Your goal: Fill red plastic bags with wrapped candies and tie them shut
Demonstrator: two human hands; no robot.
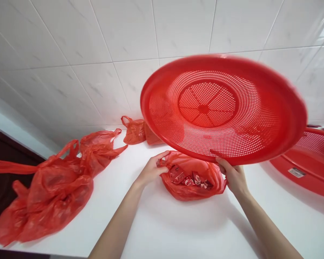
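My right hand (234, 177) is closed on the near rim of a round red plastic colander (207, 129), holding it tilted in the air with its perforated inside facing me. Below it, an open red plastic bag (186, 195) sits on the white table, with several small red-and-white wrapped packets (190, 181) inside. My left hand (152, 169) pinches the left edge of the bag's mouth between thumb and fingers. The bag's right edge lies close by my right hand; whether those fingers touch it I cannot tell.
On the left, several filled red plastic bags (56, 196) lie bunched together. A small tied red bag (135, 131) stands against the tiled wall (97, 93). Another red perforated basket (313, 171) with a white label is at the right, on the white table (175, 230).
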